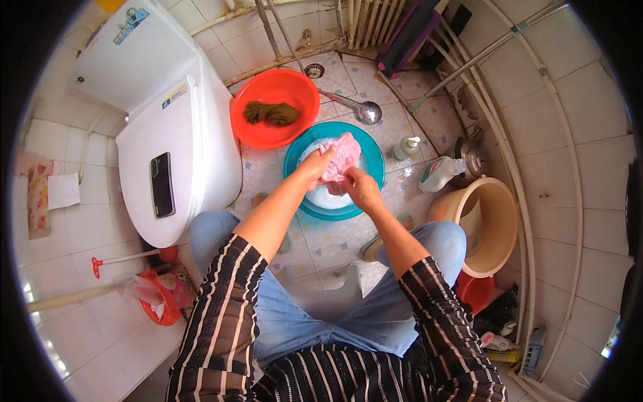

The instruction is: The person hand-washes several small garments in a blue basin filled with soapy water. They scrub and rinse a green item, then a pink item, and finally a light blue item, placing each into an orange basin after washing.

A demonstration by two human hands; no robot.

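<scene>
A wet pink cloth (343, 156) is bunched between my two hands, over a teal basin (372, 151) on the tiled floor. My left hand (317, 166) grips its left side, and my right hand (360, 188) pinches its lower right edge. White suds (329, 200) and water fill the bottom of the basin under the cloth. Just beyond, to the left, a red-orange basin (276, 135) holds a crumpled olive-brown cloth (271, 113). The fingertips of both hands are partly hidden by the pink cloth.
To the left stands a white toilet (145, 135) with a smartphone (163, 185) on its closed lid. A metal ladle (369, 112), a pump bottle (407, 147) and a white detergent bottle (441, 173) are on the right-hand floor. A tan bucket (452, 198) stands by my right knee.
</scene>
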